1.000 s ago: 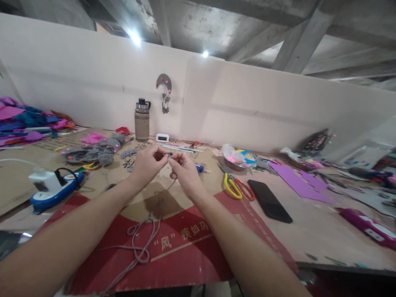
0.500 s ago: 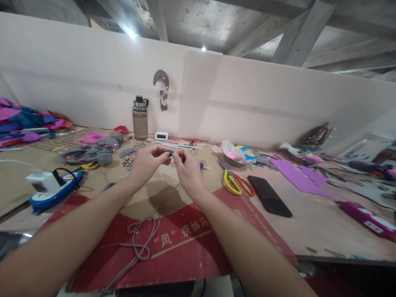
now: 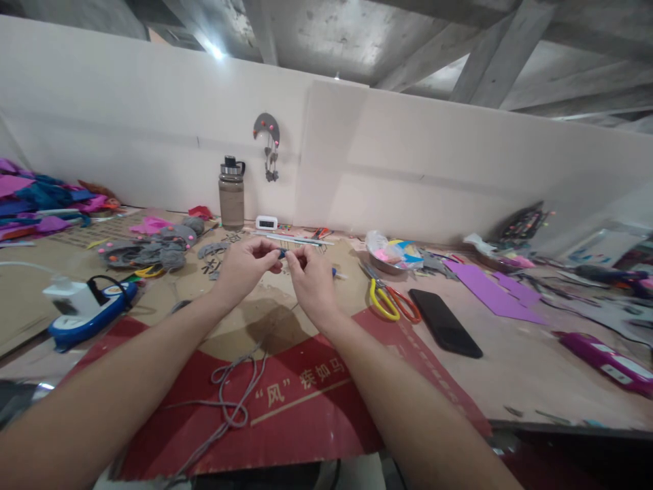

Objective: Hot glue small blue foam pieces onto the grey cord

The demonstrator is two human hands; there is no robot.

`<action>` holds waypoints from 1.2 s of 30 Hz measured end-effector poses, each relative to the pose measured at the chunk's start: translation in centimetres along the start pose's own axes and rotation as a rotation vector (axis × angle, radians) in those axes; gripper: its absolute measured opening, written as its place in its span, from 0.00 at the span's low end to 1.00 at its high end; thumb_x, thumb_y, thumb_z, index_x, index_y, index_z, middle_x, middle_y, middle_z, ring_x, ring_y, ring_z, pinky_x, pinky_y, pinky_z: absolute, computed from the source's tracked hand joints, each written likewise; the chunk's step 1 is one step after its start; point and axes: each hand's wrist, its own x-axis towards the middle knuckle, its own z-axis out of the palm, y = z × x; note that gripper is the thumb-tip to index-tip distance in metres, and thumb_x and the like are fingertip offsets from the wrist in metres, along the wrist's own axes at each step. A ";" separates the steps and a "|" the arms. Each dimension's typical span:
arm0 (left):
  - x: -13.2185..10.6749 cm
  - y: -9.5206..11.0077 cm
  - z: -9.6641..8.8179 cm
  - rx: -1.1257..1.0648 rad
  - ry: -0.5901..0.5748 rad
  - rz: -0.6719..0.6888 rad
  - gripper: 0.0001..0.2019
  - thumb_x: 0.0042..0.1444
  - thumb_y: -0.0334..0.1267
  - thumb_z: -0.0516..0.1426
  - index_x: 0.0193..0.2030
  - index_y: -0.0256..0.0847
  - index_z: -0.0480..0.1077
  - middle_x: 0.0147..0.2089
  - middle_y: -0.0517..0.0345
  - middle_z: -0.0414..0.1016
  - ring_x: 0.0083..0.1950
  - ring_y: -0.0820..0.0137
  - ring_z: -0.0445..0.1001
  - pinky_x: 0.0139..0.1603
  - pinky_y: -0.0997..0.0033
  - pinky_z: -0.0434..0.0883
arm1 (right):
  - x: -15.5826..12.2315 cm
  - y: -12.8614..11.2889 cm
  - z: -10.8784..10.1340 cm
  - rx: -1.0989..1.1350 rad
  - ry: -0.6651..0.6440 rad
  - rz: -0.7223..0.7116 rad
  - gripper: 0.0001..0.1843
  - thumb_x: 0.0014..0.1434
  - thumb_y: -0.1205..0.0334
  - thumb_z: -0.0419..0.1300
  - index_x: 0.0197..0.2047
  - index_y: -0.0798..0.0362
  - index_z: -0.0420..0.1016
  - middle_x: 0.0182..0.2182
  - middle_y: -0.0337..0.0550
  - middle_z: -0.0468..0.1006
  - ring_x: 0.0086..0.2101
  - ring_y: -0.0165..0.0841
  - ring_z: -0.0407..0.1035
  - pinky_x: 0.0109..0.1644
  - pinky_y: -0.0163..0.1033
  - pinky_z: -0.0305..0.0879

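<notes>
Over the middle of the cardboard, my left hand (image 3: 249, 267) and my right hand (image 3: 311, 275) meet with their fingertips almost touching. Both pinch a small dark blue piece (image 3: 282, 253), too small and too covered by fingers to name. Below them, a grey cord (image 3: 232, 405) lies in loose loops on the red part of the cardboard sheet (image 3: 306, 442). Whether the cord reaches my fingers I cannot tell. A blue-tipped item (image 3: 335, 272) shows just right of my right hand, partly hidden by it.
Scissors (image 3: 390, 303) with yellow and red handles and a black phone (image 3: 443, 323) lie to the right. A bowl (image 3: 390, 264) of scraps stands behind them. Leftward are a blue power strip (image 3: 94, 320) and grey felt pieces (image 3: 147, 252). A bottle (image 3: 232, 197) stands by the wall.
</notes>
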 end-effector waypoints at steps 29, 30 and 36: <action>0.6 -0.7 0.0 -0.349 -0.258 -0.093 0.06 0.50 0.35 0.55 0.34 0.36 0.69 0.24 0.59 0.71 0.25 0.74 0.71 0.32 0.69 0.71 | 0.3 -0.1 -0.8 -0.084 -0.014 -0.007 0.08 0.56 0.60 0.51 0.31 0.53 0.67 0.23 0.36 0.67 0.26 0.29 0.61 0.32 0.34 0.54; 0.6 -0.6 0.0 -0.356 -0.257 -0.095 0.07 0.50 0.35 0.56 0.35 0.36 0.69 0.25 0.58 0.72 0.26 0.74 0.71 0.32 0.69 0.72 | 0.3 -0.1 -0.8 -0.089 -0.013 -0.007 0.08 0.56 0.60 0.51 0.31 0.53 0.67 0.23 0.37 0.68 0.26 0.29 0.61 0.32 0.34 0.54; 0.2 -0.1 0.1 -0.105 -0.211 -0.033 0.10 0.48 0.37 0.58 0.36 0.34 0.70 0.27 0.56 0.74 0.27 0.71 0.74 0.31 0.69 0.74 | 0.0 -0.3 -0.7 -0.139 -0.039 -0.026 0.07 0.56 0.61 0.51 0.31 0.53 0.67 0.26 0.39 0.70 0.28 0.29 0.62 0.33 0.35 0.55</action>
